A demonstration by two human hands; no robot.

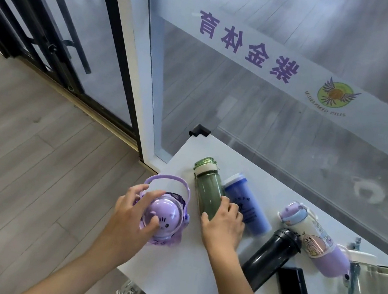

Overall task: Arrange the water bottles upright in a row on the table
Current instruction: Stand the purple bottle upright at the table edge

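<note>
A: Your left hand [136,210] — fingers spread, cupped over the domed lid of the round purple bottle [162,215]. Fingertips touch the dome, thumb on its near side. Loose wrap, not clenched.

B: Bottle orientation?

A: Upright, at the left edge of the white table [178,273]. Its loop handle arcs up on the far side, past your fingertips.

B: Right hand?

A: Your right hand [224,223] grips the green bottle [207,189] at its lower end. Thumb on the left flank, fingers curled over the right flank. Bottle lies flat, cap pointing away from you, toward the glass wall [258,111].

B: What's beyond the fingers?

A: The blue bottle [245,207] lies just beside the green one on its right, touching or nearly; your knuckles overlap it. Further right: the black bottle [272,254] lying down, then the lilac printed bottle [316,242] lying down, cap away. At the far right edge a clear bottle [371,279], blurred — can't tell its pose.

B: So only one standing?

A: Only the round purple one.
</note>
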